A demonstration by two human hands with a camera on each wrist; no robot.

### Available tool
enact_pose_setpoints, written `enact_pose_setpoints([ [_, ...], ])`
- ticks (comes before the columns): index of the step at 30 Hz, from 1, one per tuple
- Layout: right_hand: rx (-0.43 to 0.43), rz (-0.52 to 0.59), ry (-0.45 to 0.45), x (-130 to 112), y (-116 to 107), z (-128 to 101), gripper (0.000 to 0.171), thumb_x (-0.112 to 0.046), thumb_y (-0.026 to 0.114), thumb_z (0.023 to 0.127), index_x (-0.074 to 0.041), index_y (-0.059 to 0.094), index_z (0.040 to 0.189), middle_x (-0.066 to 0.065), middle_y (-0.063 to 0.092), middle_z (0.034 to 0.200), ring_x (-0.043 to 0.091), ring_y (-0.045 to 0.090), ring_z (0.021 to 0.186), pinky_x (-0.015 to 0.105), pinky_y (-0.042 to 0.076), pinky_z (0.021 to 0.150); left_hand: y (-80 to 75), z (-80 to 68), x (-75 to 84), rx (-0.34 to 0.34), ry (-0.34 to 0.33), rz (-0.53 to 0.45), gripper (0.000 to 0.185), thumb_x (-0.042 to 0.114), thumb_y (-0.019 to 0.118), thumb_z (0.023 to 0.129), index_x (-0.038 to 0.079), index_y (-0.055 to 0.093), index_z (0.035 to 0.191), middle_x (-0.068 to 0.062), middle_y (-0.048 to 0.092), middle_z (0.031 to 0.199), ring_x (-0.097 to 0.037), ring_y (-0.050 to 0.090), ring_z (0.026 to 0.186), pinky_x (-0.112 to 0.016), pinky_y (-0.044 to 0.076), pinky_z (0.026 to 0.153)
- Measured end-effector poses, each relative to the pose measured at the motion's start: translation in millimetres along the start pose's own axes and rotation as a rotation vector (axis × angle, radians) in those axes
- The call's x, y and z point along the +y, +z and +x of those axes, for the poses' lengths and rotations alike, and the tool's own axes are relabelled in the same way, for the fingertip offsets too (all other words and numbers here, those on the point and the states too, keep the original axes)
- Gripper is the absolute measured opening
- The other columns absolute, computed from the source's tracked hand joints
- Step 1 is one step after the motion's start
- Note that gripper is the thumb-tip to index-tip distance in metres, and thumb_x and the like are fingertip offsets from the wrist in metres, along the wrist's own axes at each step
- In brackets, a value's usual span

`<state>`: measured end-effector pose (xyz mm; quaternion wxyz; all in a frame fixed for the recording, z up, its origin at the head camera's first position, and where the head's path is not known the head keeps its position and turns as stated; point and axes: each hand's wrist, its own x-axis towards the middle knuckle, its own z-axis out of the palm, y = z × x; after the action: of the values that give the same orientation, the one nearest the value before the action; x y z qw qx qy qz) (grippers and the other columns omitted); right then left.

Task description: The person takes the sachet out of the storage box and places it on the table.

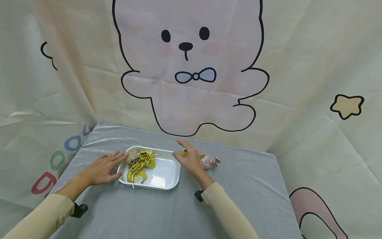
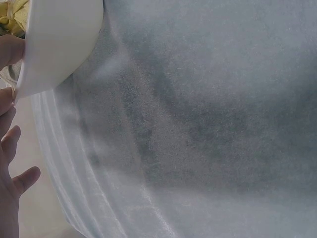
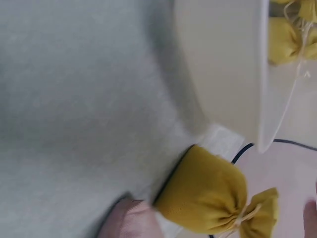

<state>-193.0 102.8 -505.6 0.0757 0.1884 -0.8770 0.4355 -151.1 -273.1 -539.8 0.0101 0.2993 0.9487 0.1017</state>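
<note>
Left hand (image 1: 99, 169), fingers flat and relaxed, rests against the tray (image 1: 167, 186) edge, seemingly to steady it, while the right hand (image 1: 189, 161), fingers loose and holding nothing, hovers over a yellow pouch (image 3: 208, 196) just beyond the tray's far corner

Staged booth: cartoon-bear backdrop (image 1: 191, 66), grey-draped table (image 1: 238, 199).

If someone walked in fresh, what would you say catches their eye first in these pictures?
Probably the big cartoon bear on the backdrop behind the grey table. Next, the white tray mid-table holding yellow pouches and a beige one, with the left hand flat at its left edge. The right hand hovers open just right of the tray, beside a yellow pouch and a pink pouch on the cloth.
</note>
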Motion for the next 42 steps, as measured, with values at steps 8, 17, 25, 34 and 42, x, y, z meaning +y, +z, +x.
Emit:
enact_pose_setpoints([
  [8, -0.216, 0.136, 0.025, -18.7, 8.7, 9.5, 0.065, -0.018, 0.080, 0.085, -0.010, 0.053, 0.143, 0.005, 0.056, 0.143, 0.019, 0.059, 0.124, 0.039, 0.045, 0.103, 0.1, -0.3, 0.6, -0.006, -0.007, 0.007, 0.074, 0.043, 0.065, 0.092, 0.003, 0.043, 0.150, -0.018, 0.042, 0.153, -0.040, 0.042, 0.137, -0.062, 0.040, 0.097],
  [17, -0.284, 0.195, 0.017, -26.6, 23.4, 18.9, 0.066, -0.016, 0.082, 0.083, -0.008, 0.053, 0.142, 0.010, 0.057, 0.141, 0.022, 0.060, 0.124, 0.040, 0.045, 0.104, 0.9, -0.8, 0.8, -0.002, -0.005, 0.009, 0.074, 0.042, 0.066, 0.091, 0.003, 0.043, 0.150, -0.018, 0.042, 0.153, -0.040, 0.043, 0.137, -0.062, 0.040, 0.096],
  [25, -0.338, 0.125, -0.019, -34.9, 41.8, 25.4, 0.061, -0.015, 0.080, 0.085, -0.007, 0.056, 0.140, 0.008, 0.061, 0.137, 0.016, 0.061, 0.121, 0.027, 0.043, 0.103, 1.7, 0.9, -0.9, -0.008, -0.012, 0.021, 0.074, 0.042, 0.066, 0.091, 0.004, 0.043, 0.150, -0.018, 0.043, 0.153, -0.041, 0.043, 0.137, -0.062, 0.041, 0.096],
  [34, -0.429, 0.096, -0.007, -40.8, 58.6, 35.2, 0.058, -0.013, 0.077, 0.087, -0.003, 0.055, 0.140, 0.008, 0.061, 0.137, 0.019, 0.060, 0.123, 0.026, 0.042, 0.104, -0.1, 1.0, 0.7, -0.020, -0.024, 0.014, 0.075, 0.043, 0.066, 0.091, 0.004, 0.042, 0.151, -0.018, 0.042, 0.153, -0.041, 0.042, 0.137, -0.062, 0.039, 0.098],
  [42, -0.476, 0.015, 0.013, -41.4, 74.5, 37.9, 0.055, -0.013, 0.076, 0.088, -0.005, 0.056, 0.139, 0.007, 0.061, 0.137, 0.018, 0.059, 0.124, 0.025, 0.041, 0.104, -0.1, 0.5, -0.4, -0.024, -0.027, 0.015, 0.076, 0.043, 0.066, 0.090, 0.004, 0.042, 0.151, -0.018, 0.042, 0.153, -0.040, 0.042, 0.138, -0.063, 0.039, 0.098],
])
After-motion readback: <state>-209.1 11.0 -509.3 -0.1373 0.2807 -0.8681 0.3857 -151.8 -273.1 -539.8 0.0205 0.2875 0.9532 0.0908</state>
